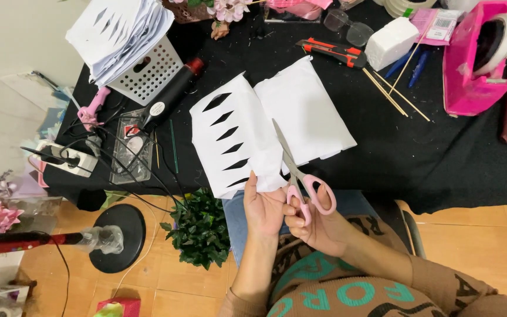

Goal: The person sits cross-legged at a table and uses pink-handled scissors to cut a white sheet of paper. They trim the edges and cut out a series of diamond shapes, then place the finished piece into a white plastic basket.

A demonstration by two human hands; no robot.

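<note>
My left hand pinches the near edge of a folded white paper sheet that has several pointed slits cut along its left half. My right hand has fingers through the pink handles of a pair of scissors, whose blades lie over the fold in the middle of the paper. The paper rests on a black-covered table in front of me.
A white basket piled with cut paper stands at the back left beside a black hot-glue gun. A red utility knife, wooden skewers, a pink tape dispenser and a white block lie behind. A small green plant sits on the floor.
</note>
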